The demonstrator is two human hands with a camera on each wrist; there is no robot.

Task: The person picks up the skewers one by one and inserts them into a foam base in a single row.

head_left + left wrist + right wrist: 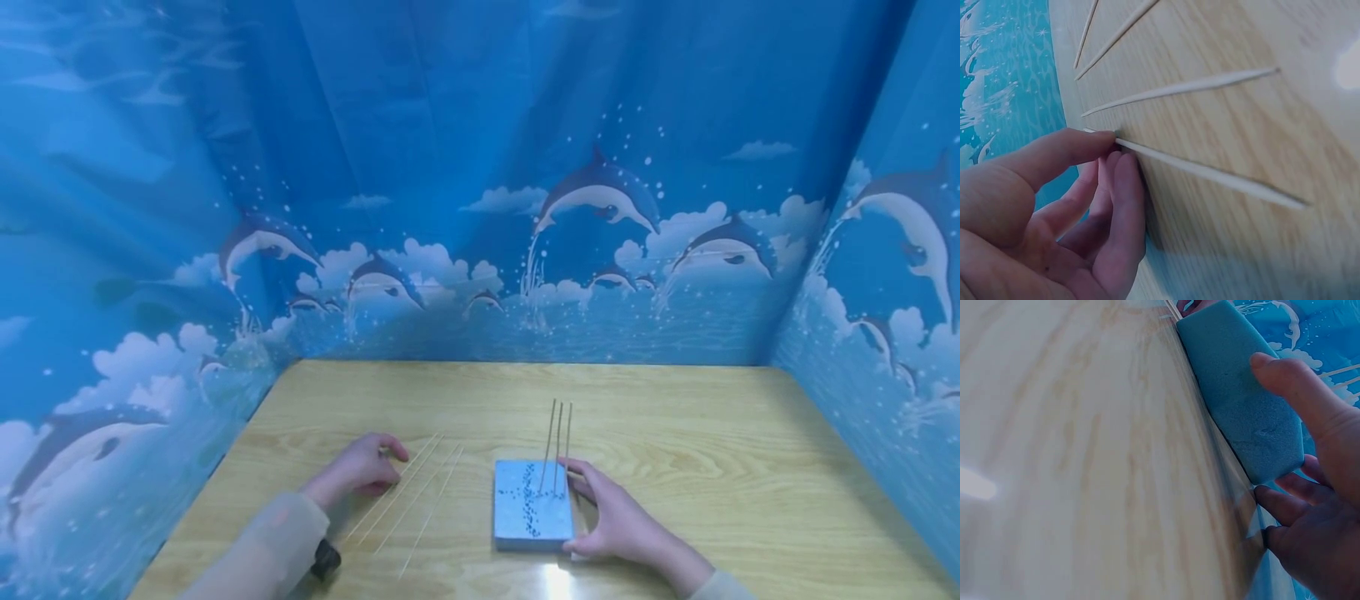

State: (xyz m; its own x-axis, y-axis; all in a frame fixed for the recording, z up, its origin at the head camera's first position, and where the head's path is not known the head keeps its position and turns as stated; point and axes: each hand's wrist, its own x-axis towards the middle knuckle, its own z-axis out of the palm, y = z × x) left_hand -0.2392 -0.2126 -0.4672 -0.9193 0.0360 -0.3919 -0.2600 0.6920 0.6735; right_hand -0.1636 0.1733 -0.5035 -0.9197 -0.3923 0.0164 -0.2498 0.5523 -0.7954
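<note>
My left hand (369, 467) pinches a thin bamboo skewer (1210, 177) at the table's left side, thumb and fingertips meeting near one end of it. Other loose skewers (412, 507) lie slantwise to its right. A light-blue foam block (510, 512) sits flat on the table, its top marked with many small dark holes. Three skewers (557, 450) stand up from its right part, leaning slightly. At the block's right side my right hand (618, 521) grips it, thumb at the near corner and fingers at the far one; the thumb presses the foam in the right wrist view.
The wood-grain table (712, 450) carries the block and skewers. Blue curtains with printed dolphins (596, 196) rise behind and at both sides of it. A small black object (326, 560) is at the left wrist.
</note>
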